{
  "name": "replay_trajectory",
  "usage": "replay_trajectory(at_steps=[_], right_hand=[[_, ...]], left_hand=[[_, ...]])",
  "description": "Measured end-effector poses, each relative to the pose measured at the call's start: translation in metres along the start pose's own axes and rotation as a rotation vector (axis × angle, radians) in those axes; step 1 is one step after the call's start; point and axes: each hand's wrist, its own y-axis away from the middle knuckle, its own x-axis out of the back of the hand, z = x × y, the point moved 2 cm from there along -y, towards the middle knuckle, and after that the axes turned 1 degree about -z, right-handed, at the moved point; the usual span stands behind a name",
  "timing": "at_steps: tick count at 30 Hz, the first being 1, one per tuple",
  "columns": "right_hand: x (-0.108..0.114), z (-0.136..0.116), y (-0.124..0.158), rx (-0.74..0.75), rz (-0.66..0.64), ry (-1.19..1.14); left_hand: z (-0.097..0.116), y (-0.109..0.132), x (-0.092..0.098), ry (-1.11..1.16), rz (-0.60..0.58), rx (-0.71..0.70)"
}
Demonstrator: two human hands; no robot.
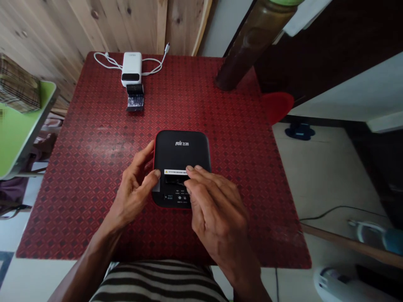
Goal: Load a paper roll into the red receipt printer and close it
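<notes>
A black receipt printer (pixel 171 155) with rounded corners and a thin red edge lies flat on the table in front of me. It has a FEIE logo, a white warning label, a dark slot and small buttons at the near end. My left hand (pixel 134 191) grips its left side, thumb on the top edge and fingers down the side. My right hand (pixel 217 205) covers the near right part, its fingers bent together at the right end of the slot. Whatever is between those fingertips is hidden.
A red patterned table (pixel 94 201) carries a white power bank (pixel 131 67) with a white cable, a small black-and-white strip (pixel 135 98) and a tall dark bottle (pixel 248 46). A red stool (pixel 277 107) stands at the right; a green table (pixel 19 130) at the left.
</notes>
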Motion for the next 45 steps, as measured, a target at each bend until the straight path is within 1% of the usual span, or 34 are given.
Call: replay_trajectory(at_steps=[3, 6, 9, 11, 13, 18, 21, 25, 28, 30, 36, 41, 45], right_hand=[[-0.002, 0.0, 0.001, -0.021, 0.004, -0.014], [-0.001, 0.0, 0.004, -0.014, 0.015, -0.044], [0.005, 0.003, 0.009, -0.032, 0.037, -0.086], [0.01, 0.007, 0.014, -0.067, 0.077, -0.079], [0.013, 0.011, 0.019, -0.091, 0.113, -0.054], [0.01, 0.016, 0.028, -0.116, 0.122, -0.043], [0.007, 0.014, 0.03, -0.163, 0.153, -0.05], [0.003, 0.014, 0.035, -0.248, 0.201, -0.063], [-0.001, 0.016, 0.04, -0.313, 0.175, -0.066], [-0.003, 0.017, 0.042, -0.33, 0.156, -0.064], [-0.003, 0.019, 0.043, -0.301, 0.129, -0.029], [-0.002, 0.019, 0.041, -0.294, 0.089, -0.011], [0.0, 0.017, 0.041, -0.283, 0.094, -0.017]], left_hand=[[0.001, -0.001, -0.001, -0.03, 0.01, 0.005], [-0.003, 0.002, -0.001, -0.039, 0.035, 0.023], [-0.011, 0.011, 0.004, 0.013, 0.067, 0.072], [-0.014, 0.018, 0.008, 0.052, 0.052, 0.087], [-0.013, 0.024, 0.011, 0.034, 0.042, 0.101], [-0.004, 0.026, 0.011, 0.001, 0.031, 0.095], [-0.003, 0.025, 0.009, 0.008, 0.016, 0.096], [-0.003, 0.025, 0.007, 0.018, 0.038, 0.093], [-0.002, 0.026, 0.005, 0.033, 0.055, 0.113], [-0.002, 0.026, 0.004, 0.037, 0.065, 0.125], [-0.001, 0.024, 0.0, 0.075, 0.074, 0.136], [-0.003, 0.024, -0.004, 0.073, 0.082, 0.093], [-0.003, 0.023, -0.004, 0.041, 0.073, 0.079]])
